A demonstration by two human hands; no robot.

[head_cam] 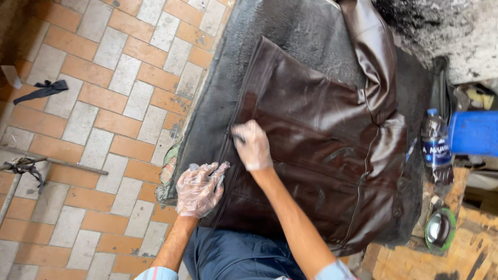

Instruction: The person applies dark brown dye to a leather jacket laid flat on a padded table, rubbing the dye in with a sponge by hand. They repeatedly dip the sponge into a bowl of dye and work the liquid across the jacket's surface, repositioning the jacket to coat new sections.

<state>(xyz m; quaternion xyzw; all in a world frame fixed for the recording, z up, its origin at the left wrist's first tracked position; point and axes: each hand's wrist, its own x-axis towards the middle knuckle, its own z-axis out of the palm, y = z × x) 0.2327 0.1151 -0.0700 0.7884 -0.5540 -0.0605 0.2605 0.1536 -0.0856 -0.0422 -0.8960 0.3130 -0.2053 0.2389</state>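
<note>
A dark brown leather jacket (321, 140) lies spread flat on a dark grey mat (290, 31), with one sleeve stretching to the top. Both hands wear thin clear plastic gloves. My right hand (251, 146) presses on the jacket near its left edge, its fingers curled around something small and dark that is mostly hidden. My left hand (199, 189) rests with fingers apart on the jacket's lower left edge, holding nothing. My blue trousers (233, 256) show below the jacket.
A plastic water bottle (436, 148) and a blue container (474, 132) stand right of the mat. A round green-rimmed tin (440, 229) sits on stained wood (467, 256). On the orange and grey tiled floor (104, 103) lie a black cloth scrap (44, 91) and a metal rod (57, 163).
</note>
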